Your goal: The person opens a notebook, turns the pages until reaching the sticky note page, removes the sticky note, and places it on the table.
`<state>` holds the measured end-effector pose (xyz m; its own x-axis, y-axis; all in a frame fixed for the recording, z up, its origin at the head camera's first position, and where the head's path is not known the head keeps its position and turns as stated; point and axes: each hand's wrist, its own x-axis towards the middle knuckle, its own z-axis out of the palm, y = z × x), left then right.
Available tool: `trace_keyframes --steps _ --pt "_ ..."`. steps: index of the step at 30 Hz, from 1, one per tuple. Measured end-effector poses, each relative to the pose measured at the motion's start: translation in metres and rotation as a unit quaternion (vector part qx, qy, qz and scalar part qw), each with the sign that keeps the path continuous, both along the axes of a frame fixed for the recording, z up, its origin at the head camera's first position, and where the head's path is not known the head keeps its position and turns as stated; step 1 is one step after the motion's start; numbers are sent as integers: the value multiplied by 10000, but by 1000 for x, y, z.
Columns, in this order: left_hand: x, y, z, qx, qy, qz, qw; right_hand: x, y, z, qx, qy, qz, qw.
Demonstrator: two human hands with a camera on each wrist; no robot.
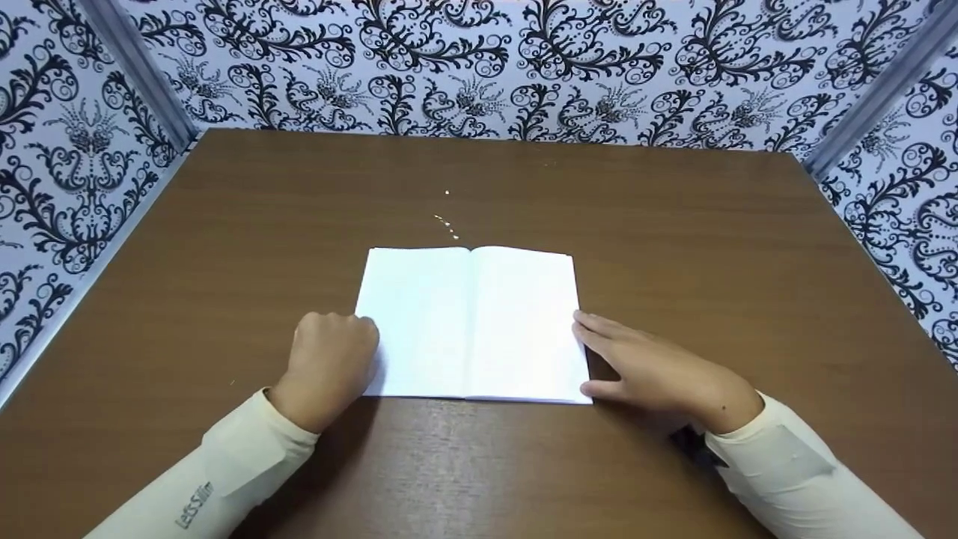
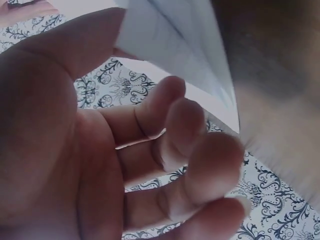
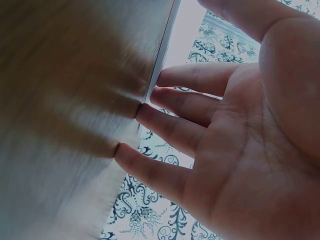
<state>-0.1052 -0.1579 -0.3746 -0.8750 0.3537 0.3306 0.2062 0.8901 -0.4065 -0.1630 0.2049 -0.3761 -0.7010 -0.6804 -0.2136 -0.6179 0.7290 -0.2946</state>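
An open notebook (image 1: pixel 419 322) with blank white pages lies on the brown table. My left hand (image 1: pixel 333 359) is at its left edge, knuckles up and fingers curled. In the left wrist view the thumb (image 2: pixel 95 37) meets the white paper (image 2: pixel 175 45) at its edge, the tip hidden behind it, while the curled fingertips (image 2: pixel 215 162) lie below. My right hand (image 1: pixel 651 370) rests at the notebook's right edge with its fingers extended. In the right wrist view its fingertips (image 3: pixel 145 112) reach the table and the notebook's edge (image 3: pixel 162 52).
Small pale specks (image 1: pixel 447 224) lie on the table (image 1: pixel 299 202) beyond the notebook. Black-and-white patterned walls (image 1: pixel 471 67) stand behind the table and at both sides. A dark object (image 1: pixel 696 445) shows beneath the right wrist.
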Motion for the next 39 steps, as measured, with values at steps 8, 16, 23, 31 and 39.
trace_keyframes --steps 8,16,23,31,39 --pt "-6 11 -1 -115 -343 -33 9993 -1 -2 -1 7 14 -1 10000" --pt "-18 33 7 338 -428 -384 9978 0 -2 1 -12 27 -46 10000" --pt "-25 60 9 638 -1049 -596 9906 -1 -1 -2 -55 49 3 10000" --pt "-29 89 4 568 -2320 -659 9688 -1 0 -3 -39 84 -1 10000" --pt "-30 98 1 477 -3007 -435 9515 -1 0 -2 -53 132 25 9999"
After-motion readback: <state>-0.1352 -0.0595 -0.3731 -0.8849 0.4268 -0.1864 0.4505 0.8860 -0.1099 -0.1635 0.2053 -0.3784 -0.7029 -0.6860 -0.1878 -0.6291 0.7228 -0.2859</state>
